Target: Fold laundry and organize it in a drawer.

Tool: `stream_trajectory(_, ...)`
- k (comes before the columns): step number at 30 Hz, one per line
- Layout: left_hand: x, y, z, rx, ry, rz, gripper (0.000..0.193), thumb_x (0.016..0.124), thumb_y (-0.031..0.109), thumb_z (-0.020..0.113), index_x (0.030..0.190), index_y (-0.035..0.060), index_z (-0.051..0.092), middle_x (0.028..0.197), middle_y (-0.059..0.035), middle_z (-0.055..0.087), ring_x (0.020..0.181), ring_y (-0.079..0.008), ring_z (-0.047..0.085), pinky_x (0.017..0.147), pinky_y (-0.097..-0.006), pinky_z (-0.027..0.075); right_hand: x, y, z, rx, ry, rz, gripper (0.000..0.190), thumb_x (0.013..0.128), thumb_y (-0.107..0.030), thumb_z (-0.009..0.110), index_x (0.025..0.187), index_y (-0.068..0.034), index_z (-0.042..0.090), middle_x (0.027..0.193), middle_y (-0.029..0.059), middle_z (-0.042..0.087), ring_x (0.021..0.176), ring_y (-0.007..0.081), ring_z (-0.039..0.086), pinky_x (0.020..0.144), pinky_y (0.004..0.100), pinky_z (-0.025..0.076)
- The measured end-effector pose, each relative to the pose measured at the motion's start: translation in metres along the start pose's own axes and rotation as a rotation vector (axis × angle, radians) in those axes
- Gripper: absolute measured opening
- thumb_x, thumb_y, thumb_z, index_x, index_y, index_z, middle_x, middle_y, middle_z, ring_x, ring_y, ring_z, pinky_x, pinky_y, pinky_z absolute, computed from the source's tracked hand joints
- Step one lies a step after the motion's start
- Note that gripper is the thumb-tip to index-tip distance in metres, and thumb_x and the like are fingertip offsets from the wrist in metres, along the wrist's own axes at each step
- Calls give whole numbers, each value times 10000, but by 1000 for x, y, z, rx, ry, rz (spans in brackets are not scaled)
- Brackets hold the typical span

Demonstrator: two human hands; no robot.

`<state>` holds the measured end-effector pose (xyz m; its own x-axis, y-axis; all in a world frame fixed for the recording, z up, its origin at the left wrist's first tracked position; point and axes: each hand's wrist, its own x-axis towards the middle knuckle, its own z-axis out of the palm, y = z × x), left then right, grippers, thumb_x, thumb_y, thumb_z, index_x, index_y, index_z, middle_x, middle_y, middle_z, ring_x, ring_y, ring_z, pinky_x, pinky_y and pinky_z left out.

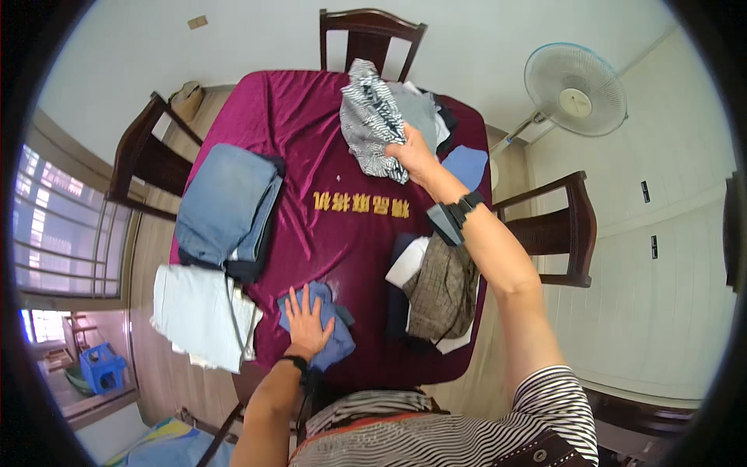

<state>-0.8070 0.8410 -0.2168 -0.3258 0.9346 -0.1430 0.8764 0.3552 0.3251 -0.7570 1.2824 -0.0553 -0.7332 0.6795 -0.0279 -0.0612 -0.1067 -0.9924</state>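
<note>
My right hand [413, 153] grips a black-and-white patterned garment [370, 125] near the far edge of a table with a maroon velvet cover [350, 245]. Beside and partly under it lies a pile with a grey cloth [414, 111]; a blue cloth [467, 166] is to its right. Fingers spread, my left hand [307, 327] rests flat on a crumpled blue cloth [338, 344] at the near edge. Folded blue jeans [224, 198] lie at the left, with light striped cloth [195, 309] nearer me. A brown checked garment [443, 289] lies on white and dark cloths at the right.
Dark wooden chairs stand at the far side [373, 35], left [154, 157] and right [554, 233] of the table. A standing fan [575, 99] is at the back right. A barred window [70, 222] and a blue plastic stool [104, 368] are at the left.
</note>
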Motion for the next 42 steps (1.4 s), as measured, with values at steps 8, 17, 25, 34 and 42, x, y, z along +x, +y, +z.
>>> stream_trajectory(8,-45,-142,79,-1224,241,-24,645,1085,522,377,1469,23,517,1591,-200,435,1496,-377,382,1214,-547,342,-241,18,178,-1087,-670,-528,926,723,147,599,1561,-224,470,1587,233,404,1352,438,522,1102,467,470)
stream_trajectory(17,-24,-57,-23,-1964,-225,-610,519,1032,347,646,1396,-9,549,1298,-153,689,1127,-266,701,975,-429,583,-369,120,156,-860,-548,-178,1112,735,-27,824,1651,-130,202,1650,265,261,1445,440,404,1163,495,385)
stream_trajectory(25,-25,-78,-1,-1764,-155,-650,341,1037,135,601,1346,-5,570,1249,-155,696,1089,-290,708,968,-442,587,-372,148,162,-764,-328,43,877,751,-83,840,1524,-35,428,1353,241,569,1246,427,557,1053,447,453)
stream_trajectory(34,-38,-59,-13,-1403,-72,-598,431,895,161,810,1226,-71,663,1108,-160,747,939,-249,729,839,-393,588,-372,115,183,-880,-154,-329,347,760,-22,784,1094,-70,701,1583,268,363,1386,435,446,1129,532,383)
stream_trajectory(42,-52,-32,-41,-1426,-98,-502,503,806,61,830,1257,-77,654,1191,-168,728,1066,-269,709,941,-385,552,-365,130,196,-935,-506,-12,971,718,-206,922,1513,-22,396,1462,228,525,1278,423,552,1033,466,492)
